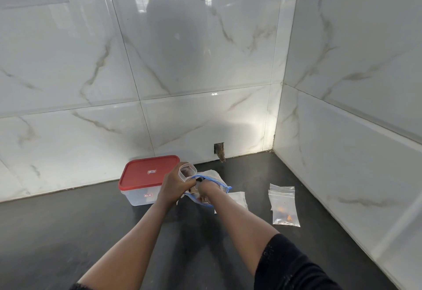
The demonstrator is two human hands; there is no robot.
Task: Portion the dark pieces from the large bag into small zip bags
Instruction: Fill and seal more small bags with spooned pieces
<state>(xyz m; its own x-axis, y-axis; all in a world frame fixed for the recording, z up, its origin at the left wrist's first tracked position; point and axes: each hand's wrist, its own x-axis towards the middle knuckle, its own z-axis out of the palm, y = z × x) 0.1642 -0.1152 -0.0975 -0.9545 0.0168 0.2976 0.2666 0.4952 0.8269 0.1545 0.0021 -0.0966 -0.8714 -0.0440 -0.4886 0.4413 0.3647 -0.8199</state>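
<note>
your right hand [206, 190] is inside the big bag [219, 185], grip hidden. your left hand [175, 187] holds a small open bag [187, 171]. right of the big bag, one filled small bag [284, 207] lies on the tabletop [91, 232]; more still to fill.

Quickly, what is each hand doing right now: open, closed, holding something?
Left hand: closed on a small clear plastic cup.
Right hand: reaching into the blue-rimmed large bag; its grip cannot be told.

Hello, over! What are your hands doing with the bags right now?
Left hand holds a small clear bag open. Right hand is inside the large blue-edged bag. Filled small bags lie to the right. Nothing in the way.
</note>
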